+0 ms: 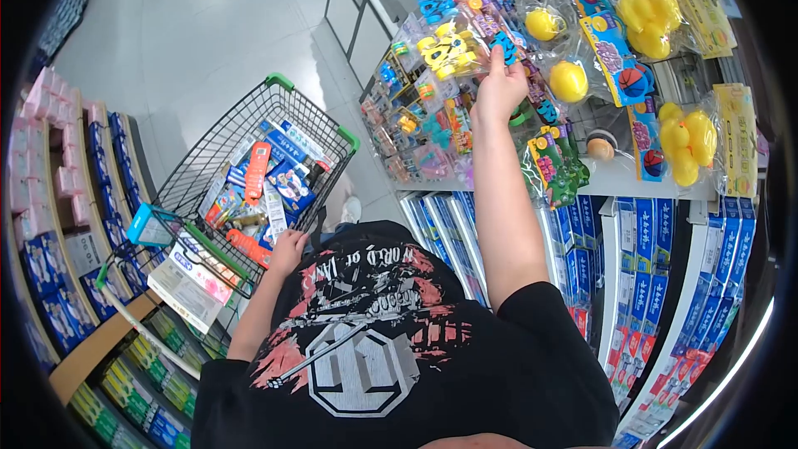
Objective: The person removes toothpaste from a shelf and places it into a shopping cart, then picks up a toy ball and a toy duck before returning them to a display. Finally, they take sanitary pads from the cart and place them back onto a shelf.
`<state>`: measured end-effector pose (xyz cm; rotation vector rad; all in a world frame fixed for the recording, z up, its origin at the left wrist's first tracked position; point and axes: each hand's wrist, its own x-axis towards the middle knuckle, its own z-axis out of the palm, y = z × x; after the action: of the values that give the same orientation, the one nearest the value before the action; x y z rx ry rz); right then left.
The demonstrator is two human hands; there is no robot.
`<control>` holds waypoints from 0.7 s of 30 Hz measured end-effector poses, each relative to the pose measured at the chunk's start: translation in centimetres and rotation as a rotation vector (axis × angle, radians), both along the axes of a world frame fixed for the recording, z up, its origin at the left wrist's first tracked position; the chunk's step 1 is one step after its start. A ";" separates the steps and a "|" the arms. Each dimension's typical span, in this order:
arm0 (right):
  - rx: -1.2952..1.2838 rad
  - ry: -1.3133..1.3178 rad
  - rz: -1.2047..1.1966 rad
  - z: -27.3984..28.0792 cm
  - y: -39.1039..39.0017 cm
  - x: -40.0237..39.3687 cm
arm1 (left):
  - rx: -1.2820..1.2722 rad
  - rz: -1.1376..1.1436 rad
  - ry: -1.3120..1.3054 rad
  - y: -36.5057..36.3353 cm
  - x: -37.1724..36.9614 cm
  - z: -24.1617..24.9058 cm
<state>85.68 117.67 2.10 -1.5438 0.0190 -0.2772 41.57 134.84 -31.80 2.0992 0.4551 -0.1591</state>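
Observation:
My right hand (501, 87) reaches up to a rack of hanging toys. Its thumb and fingers pinch a clear toy packet (449, 50) that has yellow and blue pieces in it. Round yellow toys (568, 81) in plastic bags hang just to the right of that hand. Lower down, my left hand (288, 249) is closed at the side rim of a wire shopping cart (195, 145) with green corners; part of its grip is hidden. Inside the cart are orange packages (257, 170), a blue package (291, 187) and other packaged goods.
Shelves of blue and white boxes (648, 241) stand below the toy rack at the right. Pink boxes (32, 150) and blue packs (50, 283) fill shelving on the left. A white and pink package (195, 283) lies at the cart's handle end. Pale tiled floor (224, 17) stretches beyond.

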 end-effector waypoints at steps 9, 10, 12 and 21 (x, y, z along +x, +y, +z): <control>-0.061 0.056 -0.076 -1.4 -0.8 2.4 | 0.059 -0.104 0.056 0.6 0.3 0.2; -0.048 0.045 -0.076 -1.2 -0.8 2.2 | 0.022 -0.022 0.056 0.3 0.1 0.5; -0.030 0.001 0.014 -2.0 -1.5 2.5 | 0.000 0.004 0.118 0.4 -0.1 1.4; -0.138 -0.111 0.077 -3.2 -2.7 0.4 | -0.076 0.096 0.074 -0.1 -0.5 0.0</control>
<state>86.08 114.95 -1.08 -1.6596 -0.1487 -0.3077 41.06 134.74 -31.83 1.9974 0.5842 -0.1955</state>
